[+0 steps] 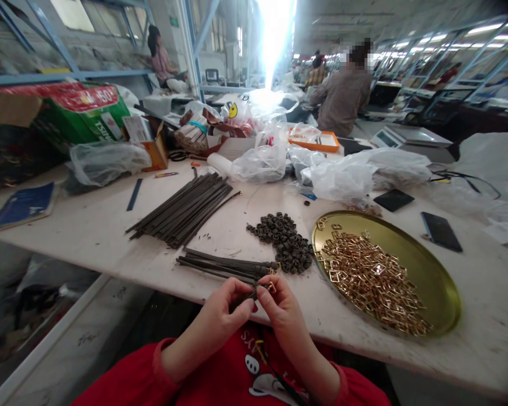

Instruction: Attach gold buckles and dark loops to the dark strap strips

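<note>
Close together at the table's front edge, both my hands are closed. My left hand (232, 307) pinches a thin dark strap, mostly hidden by the fingers. In my right hand (283, 304) is a small gold buckle (271, 286) at the strap's end. Just beyond the hands lies a short row of dark straps (220, 261), with gold showing at their right ends. A heap of small dark loops (285, 239) sits behind my right hand. To the right, a round gold tray (442, 287) bears a pile of gold buckles (376, 279).
A larger bundle of dark straps (182, 208) lies left of centre. Plastic bags (342, 175) and boxes crowd the back. A phone (441, 231) lies at right, a blue booklet (23, 206) at left. Other people sit farther off, including one in a brown top (342, 101).
</note>
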The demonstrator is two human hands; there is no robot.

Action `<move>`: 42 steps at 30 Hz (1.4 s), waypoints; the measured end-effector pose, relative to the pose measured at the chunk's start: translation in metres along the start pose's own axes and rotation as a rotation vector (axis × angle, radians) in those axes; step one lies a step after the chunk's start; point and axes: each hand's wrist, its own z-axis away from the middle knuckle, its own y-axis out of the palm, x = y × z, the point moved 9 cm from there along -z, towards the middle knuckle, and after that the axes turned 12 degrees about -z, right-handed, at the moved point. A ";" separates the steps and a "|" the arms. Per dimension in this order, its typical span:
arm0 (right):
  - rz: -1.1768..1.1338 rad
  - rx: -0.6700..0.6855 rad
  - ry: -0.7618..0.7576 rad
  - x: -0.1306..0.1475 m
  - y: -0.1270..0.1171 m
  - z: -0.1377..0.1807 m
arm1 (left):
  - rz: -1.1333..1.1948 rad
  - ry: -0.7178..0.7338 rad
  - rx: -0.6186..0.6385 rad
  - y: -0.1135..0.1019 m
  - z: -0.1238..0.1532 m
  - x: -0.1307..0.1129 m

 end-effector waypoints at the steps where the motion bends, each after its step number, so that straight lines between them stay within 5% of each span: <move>1: 0.017 0.012 0.007 -0.002 -0.001 0.001 | 0.004 -0.007 0.006 0.001 0.000 0.000; 7: 0.132 0.172 0.089 -0.012 0.002 0.007 | 0.013 -0.120 0.036 0.004 0.001 0.002; 14: -0.071 0.144 0.238 -0.018 0.010 0.011 | 0.179 -0.301 0.103 0.009 0.009 0.014; 24: -0.286 0.054 0.333 -0.037 -0.007 0.008 | 0.338 -0.120 0.364 0.017 0.011 0.010; 29: -0.288 0.089 0.373 -0.049 0.001 0.013 | 0.356 -0.145 0.363 0.017 0.004 0.015; 37: -0.072 0.100 0.312 -0.040 0.005 0.015 | -0.069 -0.183 0.479 0.014 0.010 0.028; 42: -0.019 0.101 0.298 -0.043 0.007 0.014 | -0.130 -0.151 0.470 0.013 0.013 0.028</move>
